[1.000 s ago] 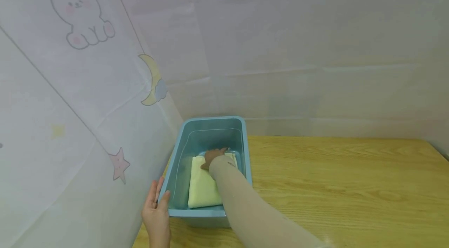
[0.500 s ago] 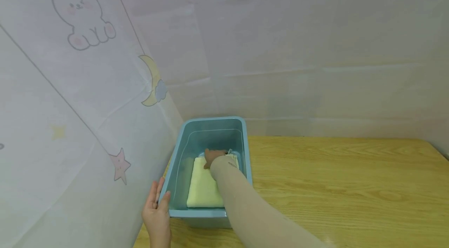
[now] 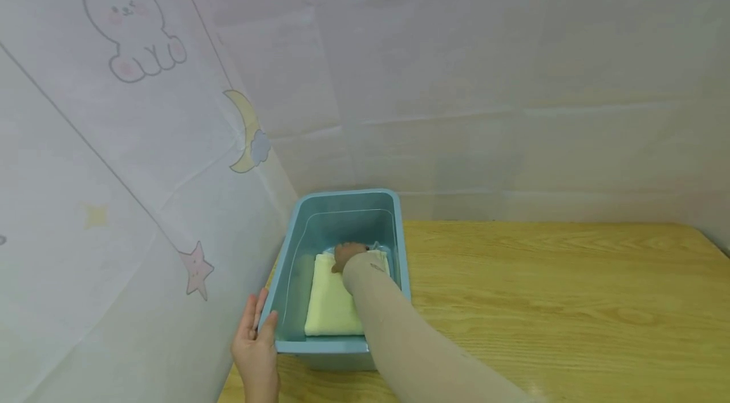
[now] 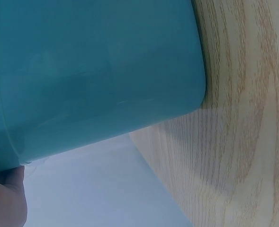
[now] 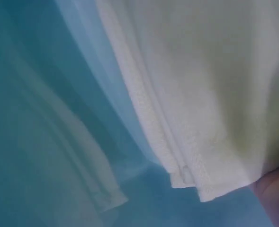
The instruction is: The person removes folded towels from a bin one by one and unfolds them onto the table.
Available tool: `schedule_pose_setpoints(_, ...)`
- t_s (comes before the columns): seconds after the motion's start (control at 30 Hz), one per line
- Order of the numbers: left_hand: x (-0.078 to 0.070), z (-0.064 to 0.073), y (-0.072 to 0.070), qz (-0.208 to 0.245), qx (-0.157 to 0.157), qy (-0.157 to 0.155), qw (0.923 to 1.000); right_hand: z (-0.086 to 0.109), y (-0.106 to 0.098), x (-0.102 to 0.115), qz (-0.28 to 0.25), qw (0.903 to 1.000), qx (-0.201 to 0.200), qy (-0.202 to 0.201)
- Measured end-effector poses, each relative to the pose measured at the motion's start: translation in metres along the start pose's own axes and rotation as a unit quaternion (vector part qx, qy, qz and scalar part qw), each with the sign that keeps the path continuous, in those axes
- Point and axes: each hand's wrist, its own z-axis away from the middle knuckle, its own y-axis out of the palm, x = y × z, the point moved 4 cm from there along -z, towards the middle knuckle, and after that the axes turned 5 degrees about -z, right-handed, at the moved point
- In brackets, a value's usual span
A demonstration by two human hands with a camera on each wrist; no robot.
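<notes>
A pale yellow folded towel (image 3: pixel 331 308) lies flat in the bottom of a blue rectangular plastic tub (image 3: pixel 325 347). My left hand (image 3: pixel 255 346) grips the tub's near left corner, thumb over the rim and fingers along the outer wall. Reaching into the tub, my right hand (image 3: pixel 349 255) holds the far edge of the towel, its fingertips mostly hidden from the head view. In the right wrist view the towel's layered edge (image 5: pixel 153 127) shows close up, with part of the hand (image 5: pixel 276 196) at its corner. The left wrist view shows the tub's outer wall (image 4: pixel 96 71).
The tub stands at the left end of a wooden table (image 3: pixel 547 301), close to a patterned wall sheet (image 3: pixel 142 200). Another pale sheet (image 3: pixel 485 73) hangs behind the table. A small clear or bluish piece (image 3: pixel 375 246) shows beyond the towel; its kind is unclear.
The right hand's fingers, more spread a second ago, are now drawn in at the towel's far edge. The towel has shifted very slightly. The left hand and tub stay in place.
</notes>
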Motion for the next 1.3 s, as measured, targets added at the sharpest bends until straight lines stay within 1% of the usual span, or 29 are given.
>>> schedule_pose_setpoints(0.1, 0.0, 0.0, 0.0, -0.003, -0.002, 0.0, 1.0, 0.003, -0.005, 0.0, -0.037, 0.9992, -0.009, -0.012)
schedule_pose_setpoints(0.2, 0.001, -0.001, -0.001, -0.005, -0.003, -0.001, 1.0, 0.004, -0.011, 0.002, -0.05, 0.9981, -0.017, -0.03)
schedule_pose_setpoints(0.27, 0.001, -0.002, -0.002, -0.005, -0.003, -0.002, 1.0, 0.003, -0.013, 0.003, -0.04, 0.998, -0.023, -0.043)
schedule_pose_setpoints(0.37, 0.0, -0.003, -0.002, -0.005, -0.001, -0.002, 1.0, 0.0, -0.015, 0.005, -0.002, 0.9979, -0.027, -0.059)
schedule_pose_setpoints(0.5, 0.0, -0.004, -0.002, -0.007, -0.002, 0.0, 1.0, -0.003, -0.016, 0.007, 0.041, 0.9963, -0.032, -0.069)
schedule_pose_setpoints(0.7, 0.0, -0.005, -0.003, -0.008, -0.003, 0.002, 1.0, -0.002, -0.021, 0.011, 0.058, 0.9934, -0.062, -0.077)
schedule_pose_setpoints(0.8, 0.0, -0.006, -0.003, -0.008, -0.001, -0.001, 1.0, -0.001, -0.022, 0.012, 0.051, 0.9948, -0.057, -0.068)
schedule_pose_setpoints(0.93, 0.0, -0.007, -0.003, -0.01, 0.003, -0.005, 0.9999, -0.001, -0.018, 0.01, 0.028, 0.9984, -0.037, -0.031)
schedule_pose_setpoints(1.07, 0.0, -0.007, -0.002, -0.011, 0.003, -0.005, 0.9999, -0.002, -0.012, 0.009, 0.026, 0.9996, -0.009, -0.006)
schedule_pose_setpoints(1.1, -0.001, -0.007, -0.002, -0.012, 0.003, -0.005, 0.9999, -0.002, -0.01, 0.008, 0.03, 0.9996, -0.003, -0.002)
schedule_pose_setpoints(1.2, -0.001, -0.007, -0.001, -0.013, 0.004, -0.006, 0.9999, -0.001, -0.01, 0.007, 0.043, 0.9991, 0.0, 0.0)
schedule_pose_setpoints(1.3, -0.001, -0.007, -0.001, -0.013, 0.005, -0.008, 0.9999, -0.001, -0.012, 0.006, 0.062, 0.9979, -0.017, -0.011)
